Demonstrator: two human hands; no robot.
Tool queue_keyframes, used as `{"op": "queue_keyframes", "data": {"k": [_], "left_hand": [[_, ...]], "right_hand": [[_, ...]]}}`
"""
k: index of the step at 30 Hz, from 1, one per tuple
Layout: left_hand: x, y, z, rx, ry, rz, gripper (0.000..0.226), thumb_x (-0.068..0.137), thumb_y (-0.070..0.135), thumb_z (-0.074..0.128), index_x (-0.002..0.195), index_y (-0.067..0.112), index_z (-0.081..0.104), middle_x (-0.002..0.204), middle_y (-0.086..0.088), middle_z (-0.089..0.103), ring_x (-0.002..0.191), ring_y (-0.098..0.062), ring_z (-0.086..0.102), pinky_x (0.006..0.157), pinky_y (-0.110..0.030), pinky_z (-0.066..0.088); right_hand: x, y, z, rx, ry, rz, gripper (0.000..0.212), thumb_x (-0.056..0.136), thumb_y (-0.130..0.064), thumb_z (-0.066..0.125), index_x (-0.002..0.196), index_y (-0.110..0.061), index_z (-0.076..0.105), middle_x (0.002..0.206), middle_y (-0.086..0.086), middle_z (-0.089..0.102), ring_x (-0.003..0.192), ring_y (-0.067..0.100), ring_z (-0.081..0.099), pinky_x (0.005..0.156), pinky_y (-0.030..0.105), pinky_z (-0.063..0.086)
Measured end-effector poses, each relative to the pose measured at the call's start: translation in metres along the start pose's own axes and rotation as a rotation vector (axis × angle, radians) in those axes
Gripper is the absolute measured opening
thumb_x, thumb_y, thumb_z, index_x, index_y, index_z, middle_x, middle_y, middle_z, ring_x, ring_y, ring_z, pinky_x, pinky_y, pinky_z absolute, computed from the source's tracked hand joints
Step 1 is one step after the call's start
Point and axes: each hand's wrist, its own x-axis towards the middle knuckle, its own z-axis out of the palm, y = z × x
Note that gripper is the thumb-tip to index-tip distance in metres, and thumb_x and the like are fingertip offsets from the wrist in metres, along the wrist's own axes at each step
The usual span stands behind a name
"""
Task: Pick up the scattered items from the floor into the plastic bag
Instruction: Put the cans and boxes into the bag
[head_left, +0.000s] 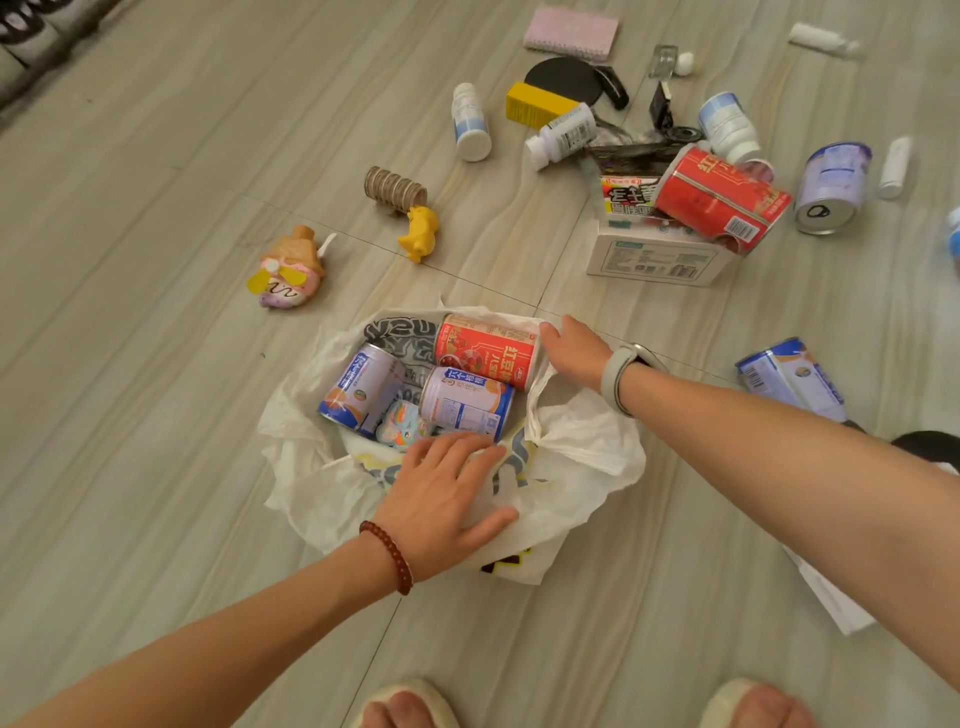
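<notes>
A pale, wood-grained tiled floor (156, 156) fills the frame, and we are crouched over a white plastic bag (571, 467) lying open at the lower centre. Our left hand (447, 499) lies flat with its fingers spread on the bag's near edge, pressing the film down rather than gripping it; our right hand (574, 351) reaches to the far rim beside a red can (488, 351), fingers loosely extended, and we cannot tell whether it pinches the plastic. We judge the job to be roughly a third done. Inside the bag we count three cans, the red one and two blue-and-white cans (363, 387), plus a small pale-blue toy (402, 423) and some dark printed packaging. Still on the floor: a second red can (719, 197) resting on a white box (654, 257) at the upper right, a purple can (831, 184) further right, another blue can (789, 376) at the right edge, three white bottles (470, 122) near the top centre, a yellow box (537, 104), a pink notebook (571, 28), a yellow duck toy (418, 231), a cardboard coil (395, 187) and a colourful figurine (291, 270) at the left. Several smaller things at the top right are too blurred to count.
</notes>
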Motion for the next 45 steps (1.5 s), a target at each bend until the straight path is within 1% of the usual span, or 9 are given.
{"op": "queue_keyframes", "data": {"k": [3, 7, 10, 15, 24, 31, 35, 38, 45], "left_hand": [[0.022, -0.037, -0.016, 0.043, 0.156, -0.208, 0.052, 0.085, 0.051, 0.033, 0.121, 0.017, 0.051, 0.123, -0.008, 0.059, 0.118, -0.026, 0.049, 0.095, -0.048, 0.04], [0.063, -0.112, -0.038, 0.04, -0.03, -0.728, 0.065, 0.091, 0.052, 0.034, 0.143, 0.015, 0.02, 0.154, -0.008, 0.017, 0.141, -0.028, 0.017, 0.111, -0.051, 0.016], [0.082, -0.145, -0.038, -0.321, -0.175, -0.929, 0.073, 0.088, 0.057, 0.036, 0.143, 0.013, 0.019, 0.147, -0.015, 0.033, 0.132, -0.033, 0.035, 0.105, -0.045, 0.03], [0.091, -0.125, -0.041, -0.501, 0.065, -0.789, 0.035, 0.094, 0.032, 0.044, 0.081, 0.006, 0.063, 0.075, -0.014, 0.057, 0.073, -0.026, 0.05, 0.065, -0.029, 0.035], [0.123, -0.105, -0.087, -0.544, 0.523, -0.724, 0.034, 0.094, 0.023, 0.046, 0.093, -0.005, 0.065, 0.081, -0.013, 0.054, 0.076, -0.023, 0.047, 0.071, -0.033, 0.039], [0.105, -0.079, -0.08, -0.543, 0.507, -0.648, 0.031, 0.093, 0.022, 0.049, 0.088, -0.003, 0.067, 0.064, -0.006, 0.052, 0.053, -0.006, 0.037, 0.06, -0.027, 0.031], [0.097, -0.068, -0.077, -0.54, 0.541, -0.601, 0.027, 0.092, 0.019, 0.05, 0.088, -0.001, 0.069, 0.065, -0.002, 0.053, 0.06, -0.005, 0.038, 0.056, -0.021, 0.022], [0.102, -0.075, -0.08, -0.598, 0.595, -0.633, 0.028, 0.092, 0.019, 0.051, 0.086, -0.003, 0.067, 0.053, 0.006, 0.042, 0.05, -0.007, 0.04, 0.054, -0.02, 0.029], [0.111, -0.084, -0.103, -0.683, 0.79, -0.638, 0.022, 0.091, 0.017, 0.053, 0.084, 0.001, 0.067, 0.056, 0.006, 0.046, 0.06, -0.007, 0.043, 0.071, -0.034, 0.04]], "right_hand": [[0.007, -0.001, 0.002, 0.075, 0.023, 0.04, 0.042, 0.098, -0.031, 0.031, 0.062, -0.012, 0.039, 0.063, 0.003, 0.041, 0.057, 0.016, 0.04, 0.054, 0.027, 0.032], [0.01, 0.0, -0.003, 0.052, 0.116, -0.078, 0.041, 0.093, -0.01, 0.037, 0.052, -0.013, 0.034, 0.056, 0.003, 0.037, 0.053, 0.017, 0.034, 0.05, 0.027, 0.027], [0.007, 0.006, -0.007, 0.051, 0.2, -0.168, 0.031, 0.091, -0.006, 0.04, 0.062, -0.006, 0.049, 0.068, 0.009, 0.05, 0.069, 0.023, 0.045, 0.065, 0.029, 0.035], [0.004, 0.01, -0.02, 0.012, 0.307, -0.257, 0.026, 0.093, -0.007, 0.041, 0.077, -0.001, 0.06, 0.076, 0.008, 0.054, 0.079, 0.024, 0.047, 0.069, 0.028, 0.033], [0.0, -0.029, -0.071, 0.129, 0.643, -0.438, 0.026, 0.096, -0.011, 0.041, 0.102, 0.0, 0.063, 0.105, 0.017, 0.065, 0.099, 0.031, 0.056, 0.072, 0.024, 0.031], [-0.019, 0.009, -0.066, -0.453, 0.428, -0.437, 0.039, 0.091, -0.011, 0.041, 0.129, -0.02, 0.047, 0.129, 0.002, 0.051, 0.122, 0.023, 0.042, 0.103, 0.041, 0.026], [-0.032, 0.021, -0.064, -0.718, 0.472, -0.746, 0.056, 0.085, -0.015, 0.055, 0.138, -0.018, 0.036, 0.142, 0.008, 0.043, 0.132, 0.028, 0.039, 0.109, 0.053, 0.024], [-0.029, 0.016, -0.059, -0.68, 0.311, -0.542, 0.062, 0.093, -0.027, 0.046, 0.146, -0.021, 0.014, 0.154, 0.006, 0.021, 0.137, 0.027, 0.03, 0.108, 0.049, 0.031], [-0.025, -0.013, -0.076, -0.383, 0.548, -0.446, 0.029, 0.098, -0.023, 0.036, 0.095, -0.004, 0.058, 0.092, 0.016, 0.065, 0.084, 0.034, 0.06, 0.062, 0.031, 0.031]]}}
